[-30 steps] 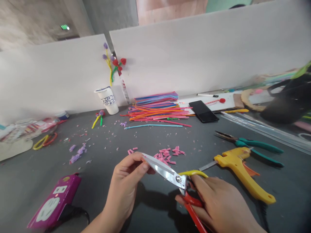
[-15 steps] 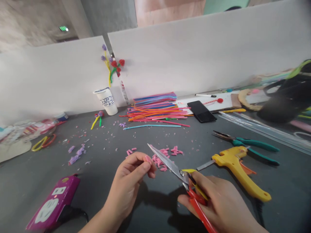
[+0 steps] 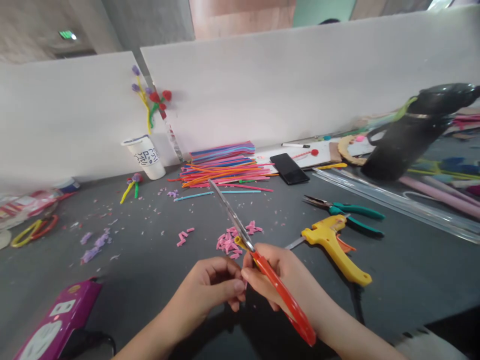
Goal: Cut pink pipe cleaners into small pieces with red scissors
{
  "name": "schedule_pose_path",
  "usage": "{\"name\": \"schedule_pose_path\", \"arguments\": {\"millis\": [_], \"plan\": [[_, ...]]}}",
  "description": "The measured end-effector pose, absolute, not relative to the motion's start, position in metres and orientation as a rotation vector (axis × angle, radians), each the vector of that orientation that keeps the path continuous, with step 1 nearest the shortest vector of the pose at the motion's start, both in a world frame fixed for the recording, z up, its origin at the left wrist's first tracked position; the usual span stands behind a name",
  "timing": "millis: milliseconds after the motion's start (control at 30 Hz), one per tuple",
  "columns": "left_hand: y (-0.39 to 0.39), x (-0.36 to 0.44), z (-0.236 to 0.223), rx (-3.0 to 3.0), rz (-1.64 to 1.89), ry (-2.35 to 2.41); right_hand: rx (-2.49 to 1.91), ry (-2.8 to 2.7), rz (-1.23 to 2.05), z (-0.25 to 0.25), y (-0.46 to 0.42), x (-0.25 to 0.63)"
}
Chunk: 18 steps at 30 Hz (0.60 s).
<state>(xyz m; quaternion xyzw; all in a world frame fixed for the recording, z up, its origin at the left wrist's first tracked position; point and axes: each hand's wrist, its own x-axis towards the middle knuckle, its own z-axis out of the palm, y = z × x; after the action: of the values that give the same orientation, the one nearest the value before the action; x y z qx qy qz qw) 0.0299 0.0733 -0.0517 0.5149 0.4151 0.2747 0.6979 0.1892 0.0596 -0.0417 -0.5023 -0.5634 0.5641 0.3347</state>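
Note:
In the lower middle my left hand (image 3: 215, 285) is closed in a pinch at a small pink pipe cleaner piece (image 3: 245, 283), mostly hidden by the fingers. My right hand (image 3: 283, 277) grips scissors (image 3: 279, 285) with red handles, their blades looking closed and pointing up and left. Its thumb and fingertip meet the left fingertips; whether they also grip the pink piece is hard to see. Just beyond the hands lies a pile of short pink pipe cleaner cuttings (image 3: 229, 242), with several more pieces (image 3: 183, 236) to its left.
A yellow glue gun (image 3: 333, 245) and green-handled pliers (image 3: 356, 210) lie to the right. Behind are colourful pipe cleaners (image 3: 221, 167), a phone (image 3: 288, 168) and a white cup (image 3: 147, 157). A purple power strip (image 3: 60, 320) sits front left, a black jug (image 3: 408, 135) back right.
My right hand has moved left with the scissors to meet my left hand. The scissor blades now point more steeply upward, and the view has shifted to the right.

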Motion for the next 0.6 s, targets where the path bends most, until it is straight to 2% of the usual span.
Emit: {"name": "schedule_pose_path", "arguments": {"millis": [233,467,600], "plan": [[0.0718,0.0308,-0.0512,1.317,0.655,1.01,-1.312,-1.51,1.415,-0.0436,0.0591,0.189],[0.066,0.0318,-0.049,1.923,0.81,1.21,-1.418,-1.503,1.239,-0.0477,0.0596,0.1812],[0.0655,0.0314,-0.0489,1.927,0.852,1.213,-1.366,-1.574,1.226,-0.0483,0.0598,0.1818]]}}
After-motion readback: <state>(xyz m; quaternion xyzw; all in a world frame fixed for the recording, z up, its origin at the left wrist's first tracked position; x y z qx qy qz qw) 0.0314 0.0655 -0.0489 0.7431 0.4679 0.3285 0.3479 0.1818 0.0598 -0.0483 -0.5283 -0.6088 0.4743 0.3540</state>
